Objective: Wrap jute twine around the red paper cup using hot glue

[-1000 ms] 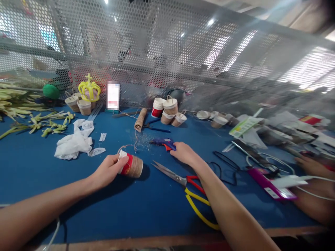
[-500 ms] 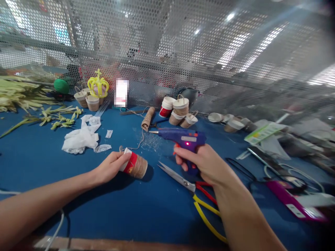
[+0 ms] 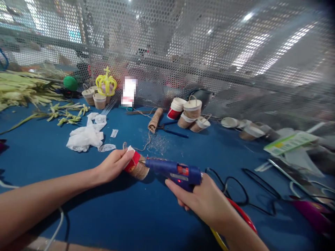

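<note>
My left hand [image 3: 115, 164] is closed on the rim end of a small paper cup [image 3: 138, 169], which lies tilted on its side in the air. Twine wraps its lower part, and a red printed band shows above the wrapping. In my right hand [image 3: 193, 195] is a blue glue gun [image 3: 170, 170] with a lit red light. Its nozzle reaches the cup's side by the twine; whether it touches, I cannot tell. Twine runs from the cup towards a twine roll [image 3: 155, 119]. My right forearm mostly covers the scissors [image 3: 242, 214], whose red and yellow handles show.
Twine-wrapped cups [image 3: 192, 109] stand at the back, with pliers [image 3: 172, 130] before them. Crumpled white tissue [image 3: 85, 137], dried husks [image 3: 23, 87] and a yellow crown ornament [image 3: 106, 83] are on the left. A black cable [image 3: 238, 188] and a purple power strip [image 3: 311, 212] lie right.
My right hand has brought the glue gun down and left, its nozzle now at the cup. The scissors are now mostly behind my forearm. The view has shifted slightly.
</note>
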Demonstrator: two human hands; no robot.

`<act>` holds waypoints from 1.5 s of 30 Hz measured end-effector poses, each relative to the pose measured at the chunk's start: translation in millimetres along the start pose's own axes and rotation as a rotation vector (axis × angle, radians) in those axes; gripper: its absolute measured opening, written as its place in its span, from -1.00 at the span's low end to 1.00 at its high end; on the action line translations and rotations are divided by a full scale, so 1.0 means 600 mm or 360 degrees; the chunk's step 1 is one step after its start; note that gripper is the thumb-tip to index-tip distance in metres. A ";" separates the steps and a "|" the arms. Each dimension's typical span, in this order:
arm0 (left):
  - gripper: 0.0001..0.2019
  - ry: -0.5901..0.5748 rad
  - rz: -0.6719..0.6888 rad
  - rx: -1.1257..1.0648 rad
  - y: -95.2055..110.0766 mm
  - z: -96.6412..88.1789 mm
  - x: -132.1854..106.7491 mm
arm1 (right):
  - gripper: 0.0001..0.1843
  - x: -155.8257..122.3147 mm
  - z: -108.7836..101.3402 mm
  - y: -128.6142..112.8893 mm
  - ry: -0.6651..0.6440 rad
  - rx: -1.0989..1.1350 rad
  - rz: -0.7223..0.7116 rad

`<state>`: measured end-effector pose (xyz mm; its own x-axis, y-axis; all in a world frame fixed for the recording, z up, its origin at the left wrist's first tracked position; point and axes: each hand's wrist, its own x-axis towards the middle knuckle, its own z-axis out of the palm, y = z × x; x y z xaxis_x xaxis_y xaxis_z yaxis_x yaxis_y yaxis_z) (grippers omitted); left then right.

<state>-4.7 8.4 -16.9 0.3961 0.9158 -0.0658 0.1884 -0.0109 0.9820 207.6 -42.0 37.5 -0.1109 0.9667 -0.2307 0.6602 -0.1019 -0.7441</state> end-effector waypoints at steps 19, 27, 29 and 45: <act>-0.53 -0.0129 0.0086 0.0002 0.011 0.000 -0.006 | -0.82 -0.006 0.004 -0.005 0.0080 -0.0190 -0.0299; -0.54 -0.0096 0.0076 0.0075 0.008 0.000 -0.006 | -0.84 -0.009 0.006 -0.006 0.0072 -0.0223 -0.0342; -0.53 -0.0104 0.0085 0.0084 0.008 0.000 -0.006 | -0.83 -0.009 0.006 -0.006 0.0084 -0.0244 -0.0339; -0.51 -0.0051 0.0221 0.0436 0.003 -0.002 -0.008 | -0.72 -0.009 0.003 -0.012 0.0152 -0.0199 -0.0021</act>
<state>-7.5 4.8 -14.6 0.4625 0.8848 0.0558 0.3638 -0.2468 0.8982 202.3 -46.9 43.1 -0.0531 0.9863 -0.1562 0.7473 -0.0646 -0.6613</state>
